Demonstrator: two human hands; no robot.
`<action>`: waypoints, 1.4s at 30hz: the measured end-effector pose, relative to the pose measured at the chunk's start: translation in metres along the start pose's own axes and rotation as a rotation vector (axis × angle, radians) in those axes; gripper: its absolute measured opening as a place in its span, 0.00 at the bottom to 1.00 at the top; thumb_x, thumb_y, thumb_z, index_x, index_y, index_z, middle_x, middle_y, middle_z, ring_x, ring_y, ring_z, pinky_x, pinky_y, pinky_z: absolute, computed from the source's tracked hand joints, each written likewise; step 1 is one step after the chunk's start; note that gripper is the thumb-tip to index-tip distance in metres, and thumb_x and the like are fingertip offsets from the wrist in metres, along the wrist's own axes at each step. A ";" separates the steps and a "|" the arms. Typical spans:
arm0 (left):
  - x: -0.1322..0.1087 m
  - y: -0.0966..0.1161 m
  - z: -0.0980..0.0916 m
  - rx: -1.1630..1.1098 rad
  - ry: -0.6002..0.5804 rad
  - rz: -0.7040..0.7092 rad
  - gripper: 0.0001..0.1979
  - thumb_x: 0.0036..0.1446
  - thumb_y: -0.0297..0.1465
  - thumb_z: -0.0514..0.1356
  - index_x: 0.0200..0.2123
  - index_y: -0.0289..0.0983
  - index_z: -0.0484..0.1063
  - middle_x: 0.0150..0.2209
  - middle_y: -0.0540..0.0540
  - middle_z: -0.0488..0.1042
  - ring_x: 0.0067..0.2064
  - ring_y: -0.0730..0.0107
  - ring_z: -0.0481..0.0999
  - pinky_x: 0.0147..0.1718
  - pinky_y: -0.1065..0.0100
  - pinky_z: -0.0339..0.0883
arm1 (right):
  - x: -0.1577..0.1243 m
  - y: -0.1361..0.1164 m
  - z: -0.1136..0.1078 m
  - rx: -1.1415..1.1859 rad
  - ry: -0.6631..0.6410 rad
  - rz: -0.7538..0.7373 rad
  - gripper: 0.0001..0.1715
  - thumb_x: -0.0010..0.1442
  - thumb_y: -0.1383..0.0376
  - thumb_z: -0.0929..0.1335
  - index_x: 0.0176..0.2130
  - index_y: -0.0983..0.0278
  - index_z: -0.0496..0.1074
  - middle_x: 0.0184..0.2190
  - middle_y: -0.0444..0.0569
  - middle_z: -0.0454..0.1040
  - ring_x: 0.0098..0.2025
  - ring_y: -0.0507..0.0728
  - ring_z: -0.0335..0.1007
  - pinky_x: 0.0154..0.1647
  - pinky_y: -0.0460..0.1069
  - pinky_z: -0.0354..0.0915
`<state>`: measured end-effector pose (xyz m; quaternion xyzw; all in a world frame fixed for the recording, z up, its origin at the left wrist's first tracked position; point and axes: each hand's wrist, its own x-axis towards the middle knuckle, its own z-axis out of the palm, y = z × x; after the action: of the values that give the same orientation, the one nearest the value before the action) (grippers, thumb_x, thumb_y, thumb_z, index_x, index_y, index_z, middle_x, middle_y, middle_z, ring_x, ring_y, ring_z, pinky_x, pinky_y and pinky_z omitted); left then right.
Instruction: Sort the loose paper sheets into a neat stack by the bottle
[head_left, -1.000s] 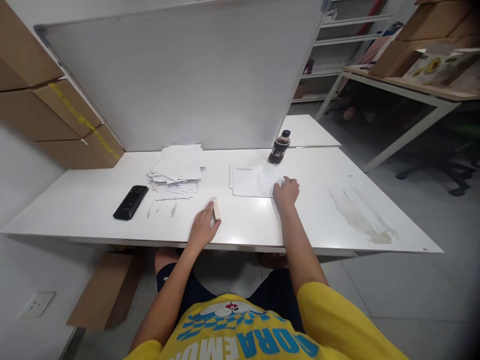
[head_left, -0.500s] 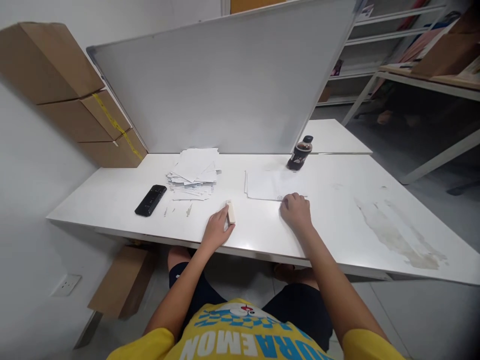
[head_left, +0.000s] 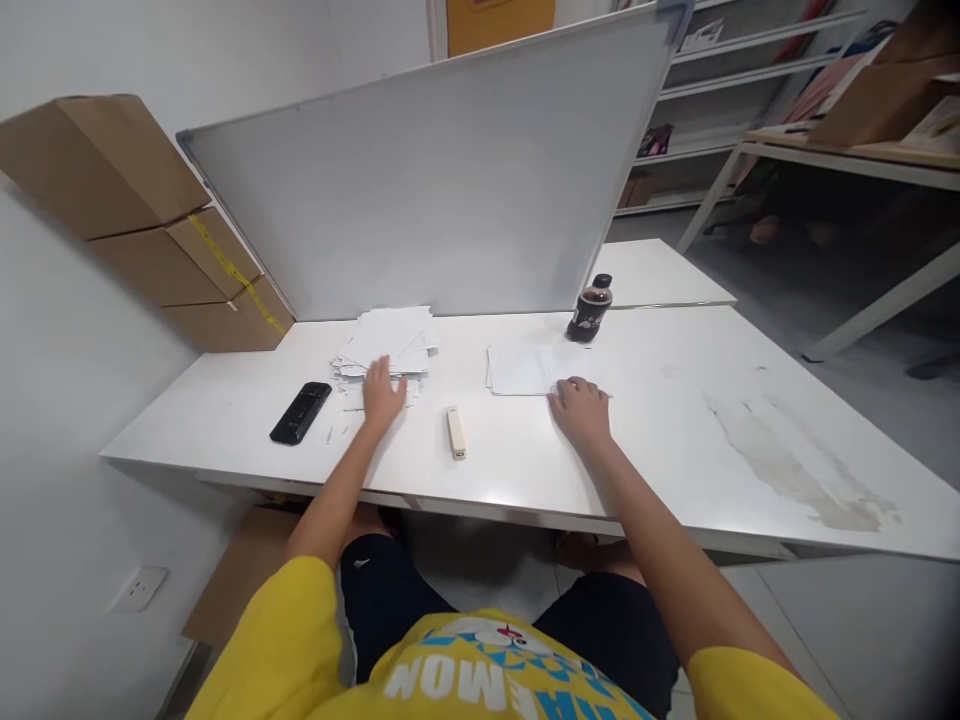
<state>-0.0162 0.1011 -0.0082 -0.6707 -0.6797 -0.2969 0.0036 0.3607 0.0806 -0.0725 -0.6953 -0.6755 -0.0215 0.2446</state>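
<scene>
My left hand [head_left: 383,392] reaches out over the near edge of a messy pile of white papers [head_left: 390,341], fingers spread and holding nothing. A small cream stapler [head_left: 455,432] lies alone on the white table [head_left: 675,440], between my two arms. With its fingers curled, my right hand [head_left: 582,406] rests on the near corner of a flat stack of white sheets [head_left: 525,368].
A black phone [head_left: 300,412] lies left of the paper pile. A dark bottle [head_left: 589,309] stands behind the flat sheets, by a leaning whiteboard [head_left: 435,190]. Cardboard boxes [head_left: 150,230] are stacked at the left. A stain [head_left: 787,460] marks the table's right side.
My left hand let go of the stapler and moved forward and left to the paper pile. The stapler stays on the table. My right hand has barely moved.
</scene>
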 end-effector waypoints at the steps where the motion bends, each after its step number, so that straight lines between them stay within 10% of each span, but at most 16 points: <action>1: 0.016 -0.009 0.000 0.058 0.009 -0.032 0.33 0.59 0.35 0.57 0.64 0.27 0.58 0.67 0.30 0.56 0.70 0.46 0.51 0.66 0.48 0.46 | 0.000 0.000 0.000 0.007 0.005 0.001 0.20 0.64 0.59 0.60 0.48 0.65 0.73 0.53 0.61 0.70 0.53 0.67 0.63 0.52 0.60 0.58; 5: 0.036 -0.036 0.006 0.110 0.011 -0.003 0.22 0.60 0.33 0.54 0.54 0.28 0.70 0.58 0.28 0.70 0.64 0.45 0.63 0.63 0.46 0.50 | 0.001 -0.001 -0.002 0.047 0.054 0.018 0.22 0.63 0.59 0.61 0.51 0.67 0.71 0.59 0.64 0.65 0.59 0.69 0.58 0.54 0.61 0.58; 13: -0.022 -0.023 0.012 -0.227 0.239 0.226 0.16 0.62 0.40 0.53 0.39 0.36 0.76 0.41 0.37 0.79 0.48 0.58 0.77 0.54 0.56 0.63 | -0.001 -0.002 -0.003 0.103 0.134 0.061 0.21 0.63 0.62 0.59 0.49 0.68 0.72 0.60 0.64 0.65 0.62 0.67 0.56 0.58 0.62 0.56; 18: -0.048 0.013 0.000 -0.777 0.699 -0.341 0.21 0.59 0.48 0.57 0.41 0.35 0.74 0.37 0.42 0.78 0.42 0.62 0.78 0.44 0.61 0.70 | 0.003 0.000 -0.001 0.144 0.167 0.106 0.20 0.62 0.63 0.59 0.47 0.68 0.73 0.57 0.64 0.68 0.60 0.67 0.59 0.57 0.62 0.58; 20: -0.056 0.028 -0.014 -1.023 0.604 -0.534 0.23 0.58 0.49 0.57 0.45 0.35 0.73 0.39 0.42 0.79 0.44 0.62 0.78 0.44 0.62 0.71 | 0.001 -0.001 -0.006 0.177 0.183 0.080 0.20 0.62 0.63 0.59 0.46 0.67 0.73 0.56 0.63 0.69 0.59 0.67 0.60 0.57 0.62 0.57; 24: -0.078 0.049 -0.039 -1.219 0.053 -0.695 0.23 0.55 0.49 0.62 0.41 0.35 0.75 0.35 0.41 0.79 0.40 0.61 0.79 0.40 0.62 0.73 | -0.027 -0.017 -0.021 0.415 0.224 0.050 0.20 0.65 0.59 0.58 0.43 0.64 0.74 0.50 0.59 0.74 0.55 0.65 0.66 0.57 0.61 0.59; 27: -0.101 0.059 -0.039 -1.130 -0.056 -0.742 0.21 0.50 0.48 0.67 0.33 0.35 0.74 0.26 0.46 0.75 0.30 0.65 0.75 0.30 0.66 0.70 | -0.069 -0.037 -0.031 0.798 0.060 0.191 0.28 0.65 0.48 0.56 0.43 0.62 0.75 0.44 0.56 0.77 0.49 0.64 0.71 0.52 0.58 0.64; 33: -0.133 0.074 -0.017 -0.868 -0.024 -0.511 0.27 0.50 0.49 0.65 0.16 0.38 0.56 0.16 0.56 0.52 0.21 0.78 0.54 0.20 0.73 0.50 | -0.125 -0.051 -0.062 1.304 -0.281 0.490 0.40 0.60 0.35 0.54 0.53 0.57 0.71 0.42 0.51 0.78 0.46 0.62 0.75 0.43 0.56 0.70; 37: -0.136 0.083 -0.020 -0.754 0.030 -0.214 0.27 0.54 0.52 0.61 0.17 0.38 0.59 0.17 0.54 0.55 0.22 0.75 0.56 0.22 0.72 0.52 | -0.126 -0.046 -0.096 1.220 -0.219 0.378 0.28 0.53 0.47 0.72 0.49 0.57 0.71 0.41 0.49 0.78 0.44 0.61 0.74 0.45 0.55 0.69; 42: -0.123 0.083 -0.028 -0.658 0.181 0.210 0.26 0.60 0.55 0.52 0.30 0.38 0.73 0.27 0.46 0.72 0.32 0.65 0.73 0.37 0.65 0.67 | -0.121 -0.045 -0.101 1.088 0.033 0.305 0.18 0.58 0.49 0.68 0.42 0.59 0.71 0.39 0.49 0.76 0.46 0.60 0.71 0.49 0.55 0.66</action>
<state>0.0613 -0.0290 -0.0012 -0.6733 -0.4720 -0.5559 -0.1219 0.3383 -0.0704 -0.0134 -0.5585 -0.4771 0.3545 0.5787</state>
